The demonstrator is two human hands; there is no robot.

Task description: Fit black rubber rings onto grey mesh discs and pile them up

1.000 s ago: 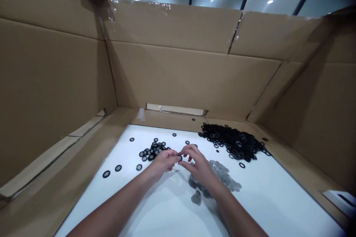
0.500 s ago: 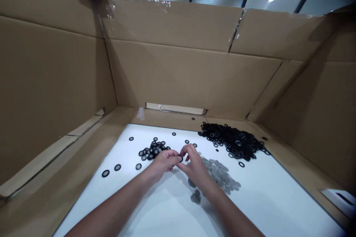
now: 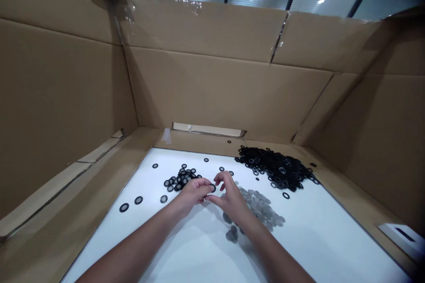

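Between the fingers and thumb of my left hand (image 3: pixel 195 192) is a small black rubber ring (image 3: pixel 213 188) that seems to have a grey disc inside it. My right hand (image 3: pixel 229 192) is just to its right, thumb and fingers spread apart with nothing visible between them. Behind my left hand lies a heap of black rings with grey centres (image 3: pixel 182 179). Loose grey mesh-like discs (image 3: pixel 260 205) spread out beside and partly beneath my right hand and wrist. Farther back on the right is a large pile of plain black rings (image 3: pixel 275 166).
A white board (image 3: pixel 186 247) lies on the floor of a cardboard box with tall walls (image 3: pixel 212 84). Single rings with grey centres (image 3: pixel 124 207) are scattered at the left. A white object with a dark slot (image 3: pixel 401 239) stands at the right edge.
My right thumb and fingers have come apart from the ring and opened. The ring stays in my left fingers. The whole view has shifted slightly.
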